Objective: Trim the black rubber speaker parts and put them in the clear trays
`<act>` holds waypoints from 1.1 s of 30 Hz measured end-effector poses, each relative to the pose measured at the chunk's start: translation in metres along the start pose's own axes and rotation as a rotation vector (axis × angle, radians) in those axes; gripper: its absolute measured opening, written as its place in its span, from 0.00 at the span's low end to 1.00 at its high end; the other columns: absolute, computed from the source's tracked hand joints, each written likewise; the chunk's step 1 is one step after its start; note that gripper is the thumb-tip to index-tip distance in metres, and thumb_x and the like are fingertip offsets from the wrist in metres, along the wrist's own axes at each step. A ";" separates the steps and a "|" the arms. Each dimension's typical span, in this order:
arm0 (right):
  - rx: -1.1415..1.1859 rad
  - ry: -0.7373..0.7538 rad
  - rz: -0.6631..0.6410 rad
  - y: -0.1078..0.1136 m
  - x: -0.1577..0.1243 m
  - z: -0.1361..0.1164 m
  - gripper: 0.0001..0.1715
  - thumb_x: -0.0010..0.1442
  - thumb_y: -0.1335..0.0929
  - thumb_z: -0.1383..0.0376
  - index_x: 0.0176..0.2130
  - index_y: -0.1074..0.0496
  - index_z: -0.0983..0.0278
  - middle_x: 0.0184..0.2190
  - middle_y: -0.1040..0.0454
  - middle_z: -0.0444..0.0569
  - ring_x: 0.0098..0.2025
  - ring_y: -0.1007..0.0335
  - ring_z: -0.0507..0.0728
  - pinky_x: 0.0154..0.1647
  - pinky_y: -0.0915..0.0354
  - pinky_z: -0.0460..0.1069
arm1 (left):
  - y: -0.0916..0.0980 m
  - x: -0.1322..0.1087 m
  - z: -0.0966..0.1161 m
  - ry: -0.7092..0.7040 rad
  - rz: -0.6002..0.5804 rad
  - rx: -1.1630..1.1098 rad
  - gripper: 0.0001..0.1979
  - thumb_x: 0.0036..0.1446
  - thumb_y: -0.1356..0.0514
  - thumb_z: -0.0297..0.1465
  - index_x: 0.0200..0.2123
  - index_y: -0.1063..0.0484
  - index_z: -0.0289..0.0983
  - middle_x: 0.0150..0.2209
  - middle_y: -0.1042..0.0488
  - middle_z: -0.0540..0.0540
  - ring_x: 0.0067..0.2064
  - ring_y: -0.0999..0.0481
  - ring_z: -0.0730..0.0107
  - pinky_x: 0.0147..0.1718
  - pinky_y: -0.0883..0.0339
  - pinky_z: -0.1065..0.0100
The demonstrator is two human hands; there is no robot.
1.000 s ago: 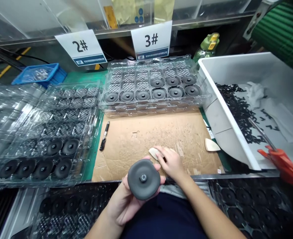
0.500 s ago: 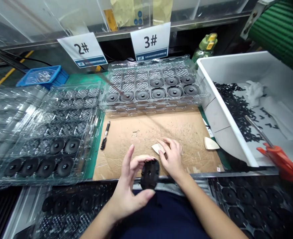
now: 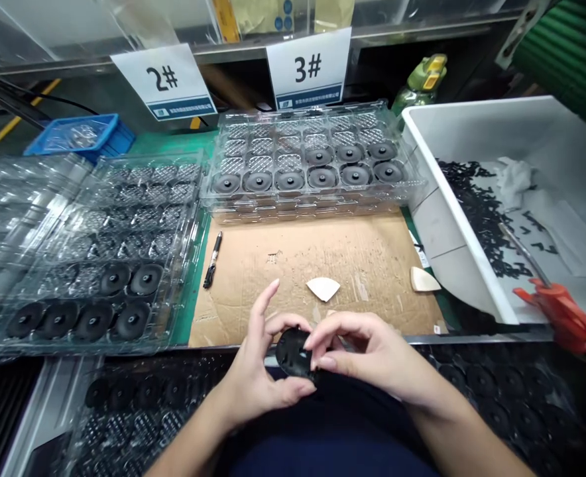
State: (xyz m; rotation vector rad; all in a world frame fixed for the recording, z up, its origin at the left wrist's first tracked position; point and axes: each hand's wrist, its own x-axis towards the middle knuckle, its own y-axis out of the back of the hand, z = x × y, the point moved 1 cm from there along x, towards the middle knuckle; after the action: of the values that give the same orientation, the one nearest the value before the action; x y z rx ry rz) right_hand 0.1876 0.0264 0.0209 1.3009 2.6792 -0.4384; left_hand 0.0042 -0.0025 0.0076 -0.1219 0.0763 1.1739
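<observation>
Black disc held in both hands at the worktop's near edge

The black disc [image 3: 292,354] was held up off the cardboard [image 3: 246,265], in front of the person's dark clothing [image 3: 323,430]. The left hand [image 3: 263,368] gripped its rim between thumb and fingers, forefinger raised clear. The right hand's [image 3: 377,354] grip was pinching at the disc's right side, thumb and fingertips close together; the exact contact was hidden. Beyond the hands, a white wedge [image 3: 323,289] lay on the cardboard, with a pen [image 3: 213,260] to its left. A clear tray stack [image 3: 293,202], partly filled with similar discs, stood behind.
</observation>
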 end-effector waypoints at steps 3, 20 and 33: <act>0.124 -0.060 -0.075 -0.001 0.004 -0.001 0.10 0.52 0.28 0.64 0.37 0.24 0.61 0.30 0.25 0.43 0.31 0.32 0.48 0.34 0.37 0.45 | 0.000 -0.001 0.002 0.045 -0.042 -0.078 0.51 0.46 0.36 0.45 0.62 0.70 0.49 0.44 0.31 0.46 0.45 0.30 0.61 0.50 0.45 0.58; 0.254 -0.128 0.105 -0.003 -0.009 0.017 0.07 0.47 0.26 0.67 0.31 0.23 0.61 0.26 0.24 0.42 0.29 0.29 0.47 0.31 0.34 0.41 | 0.001 0.001 -0.007 -0.038 -0.040 -0.053 0.52 0.41 0.31 0.35 0.62 0.62 0.52 0.50 0.31 0.43 0.53 0.33 0.56 0.53 0.45 0.55; 0.354 -0.082 0.211 0.011 -0.012 0.028 0.07 0.48 0.26 0.67 0.32 0.25 0.61 0.27 0.22 0.44 0.31 0.25 0.50 0.34 0.31 0.44 | -0.003 0.007 -0.008 -0.053 0.037 -0.010 0.50 0.41 0.31 0.27 0.62 0.57 0.51 0.52 0.32 0.43 0.54 0.33 0.58 0.54 0.42 0.57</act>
State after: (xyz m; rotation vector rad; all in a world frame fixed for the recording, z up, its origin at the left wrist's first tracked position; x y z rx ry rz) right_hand 0.2037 0.0148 -0.0053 1.5946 2.4374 -0.9463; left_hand 0.0098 0.0013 -0.0012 -0.0985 0.0256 1.2141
